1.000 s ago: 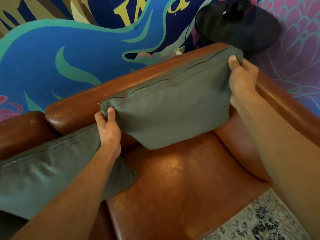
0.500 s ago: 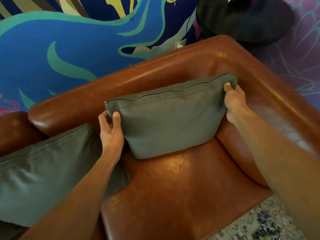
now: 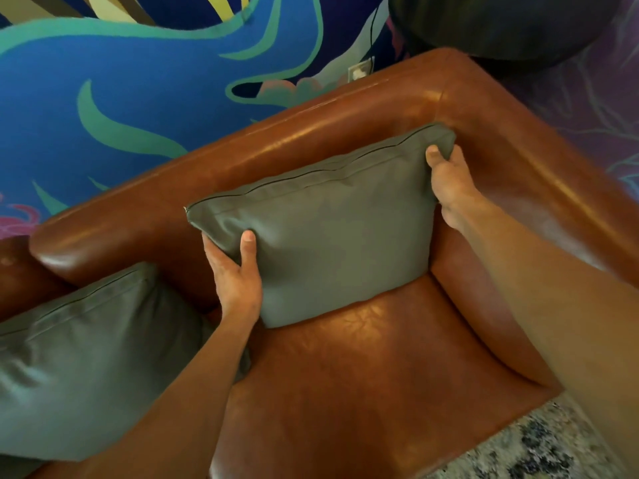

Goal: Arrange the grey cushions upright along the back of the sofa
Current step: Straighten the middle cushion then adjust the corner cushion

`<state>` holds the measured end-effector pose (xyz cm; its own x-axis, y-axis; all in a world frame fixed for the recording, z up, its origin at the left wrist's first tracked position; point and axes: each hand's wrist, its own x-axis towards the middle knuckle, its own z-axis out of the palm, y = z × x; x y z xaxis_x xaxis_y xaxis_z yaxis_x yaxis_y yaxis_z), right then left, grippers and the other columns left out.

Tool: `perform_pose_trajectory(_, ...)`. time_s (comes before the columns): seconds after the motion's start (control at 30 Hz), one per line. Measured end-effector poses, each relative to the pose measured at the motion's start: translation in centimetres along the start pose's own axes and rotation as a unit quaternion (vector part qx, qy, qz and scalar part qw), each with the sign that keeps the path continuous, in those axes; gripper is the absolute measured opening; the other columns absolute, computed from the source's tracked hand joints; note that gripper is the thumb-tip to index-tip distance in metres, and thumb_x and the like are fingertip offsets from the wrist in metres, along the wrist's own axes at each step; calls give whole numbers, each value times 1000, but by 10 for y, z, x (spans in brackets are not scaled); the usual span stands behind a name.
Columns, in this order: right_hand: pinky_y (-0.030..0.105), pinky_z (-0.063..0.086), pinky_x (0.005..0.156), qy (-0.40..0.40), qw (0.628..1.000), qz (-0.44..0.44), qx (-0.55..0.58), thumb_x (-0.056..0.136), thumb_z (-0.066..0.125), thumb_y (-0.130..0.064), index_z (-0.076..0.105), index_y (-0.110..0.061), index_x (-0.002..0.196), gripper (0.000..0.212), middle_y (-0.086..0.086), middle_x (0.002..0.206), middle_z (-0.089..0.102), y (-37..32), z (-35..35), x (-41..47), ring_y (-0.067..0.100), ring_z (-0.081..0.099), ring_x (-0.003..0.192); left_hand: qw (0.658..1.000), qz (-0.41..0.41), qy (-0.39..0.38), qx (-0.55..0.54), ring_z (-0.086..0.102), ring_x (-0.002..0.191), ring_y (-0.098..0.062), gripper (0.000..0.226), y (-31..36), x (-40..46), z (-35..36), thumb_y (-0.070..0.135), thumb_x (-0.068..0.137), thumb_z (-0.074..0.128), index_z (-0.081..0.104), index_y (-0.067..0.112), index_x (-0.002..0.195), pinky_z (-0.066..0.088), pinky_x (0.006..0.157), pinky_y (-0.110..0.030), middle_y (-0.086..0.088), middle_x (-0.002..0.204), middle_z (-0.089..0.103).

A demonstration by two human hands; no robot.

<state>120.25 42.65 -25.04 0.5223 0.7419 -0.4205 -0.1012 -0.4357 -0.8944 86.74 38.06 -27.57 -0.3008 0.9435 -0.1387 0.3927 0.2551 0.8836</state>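
A grey cushion (image 3: 332, 233) stands upright on the brown leather sofa (image 3: 363, 385), its back against the backrest in the right corner. My left hand (image 3: 237, 271) grips its left edge, thumb on the front face. My right hand (image 3: 449, 181) pinches its upper right corner, next to the armrest. A second grey cushion (image 3: 86, 357) leans against the backrest to the left, partly under my left forearm.
The sofa's backrest (image 3: 276, 133) runs diagonally below a wall painted blue and green (image 3: 138, 98). A dark round object (image 3: 501, 25) sits beyond the sofa's right corner. A speckled rug (image 3: 536, 447) shows at the bottom right.
The cushion has come down from the top of the backrest to the seat and now rests against the backrest. Both hands followed it down and kept their hold.
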Motion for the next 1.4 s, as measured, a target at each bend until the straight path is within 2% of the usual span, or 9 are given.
perform_pose_trajectory(0.17, 46, 36, 123, 57, 998, 16, -32, 103, 48, -63, 20, -29, 168, 78, 5, 167, 35, 16, 10, -21, 29, 42, 148, 999, -27, -7, -14, 38, 153, -16, 97, -7, -11, -2, 83, 88, 51, 12, 41, 166, 34, 125, -49, 9, 170, 33)
perform_pose_trajectory(0.27, 50, 34, 124, 57, 997, 29, -53, 93, 53, -77, 5, -34, 169, 100, 8, 173, 18, 34, 20, -50, 34, 34, 153, 995, -82, -37, -44, 41, 152, -22, 104, -5, -15, -2, 87, 83, 53, 9, 43, 167, 36, 124, -47, 4, 168, 38)
perform_pose_trajectory(0.43, 51, 35, 120, 52, 995, 50, -67, 97, 45, -75, -3, -37, 169, 95, 7, 174, 14, 36, 26, -35, 36, 37, 150, 988, -127, -73, -42, 47, 147, -29, 93, -1, -7, 4, 78, 93, 47, 2, 45, 167, 40, 120, -46, -1, 162, 45)
perform_pose_trajectory(0.73, 67, 30, 121, 27, 992, 98, -70, 94, 44, -80, -8, -45, 167, 95, 4, 175, 11, 29, 33, -21, 38, 30, 155, 982, -131, -121, -67, 41, 151, -22, 124, 2, 7, 6, 103, 62, 51, 5, 50, 165, 35, 125, -51, 5, 166, 39)
perform_pose_trajectory(0.87, 67, 32, 120, 46, 989, 129, -59, 87, 54, -83, -3, -45, 167, 106, 4, 175, 12, 22, 25, -25, 38, 30, 155, 983, -140, -96, -74, 36, 154, -25, 119, 1, 7, -2, 101, 62, 58, 8, 58, 161, 38, 122, -58, 6, 170, 29)
perform_pose_trajectory(1.0, 79, 27, 116, 48, 979, 200, -17, 73, 63, -90, -3, -44, 167, 123, 0, 177, 8, 26, 17, -36, 43, 23, 158, 973, -180, -107, -98, 42, 150, -24, 110, -1, -8, -14, 94, 66, 67, 8, 68, 155, 41, 118, -63, 11, 168, 35)
perform_pose_trajectory(1.1, 87, 27, 108, 26, 971, 236, 33, 64, 68, -92, 1, -46, 167, 131, -2, 177, 11, 33, 18, -46, 44, 21, 158, 956, -231, -141, -111, 43, 149, -27, 105, -2, -15, -14, 87, 74, 65, 11, 61, 160, 44, 111, -69, 11, 165, 38)
perform_pose_trajectory(1.2, 85, 35, 105, 15, 976, 211, 49, 73, 72, -83, 7, -46, 167, 121, -4, 175, 19, 30, 16, -49, 40, 29, 156, 947, -254, -150, -124, 42, 148, -25, 97, 3, -19, -6, 85, 78, 59, 18, 54, 161, 54, 102, -63, 15, 156, 42)
perform_pose_trajectory(1.4, 82, 38, 106, -26, 983, 179, 32, 77, 76, -75, 3, -46, 168, 120, -9, 176, 16, 21, 4, -37, 33, 27, 158, 937, -267, -140, -178, 44, 149, -25, 102, 14, -23, 30, 83, 77, 59, 19, 47, 164, 47, 107, -71, 12, 161, 42)
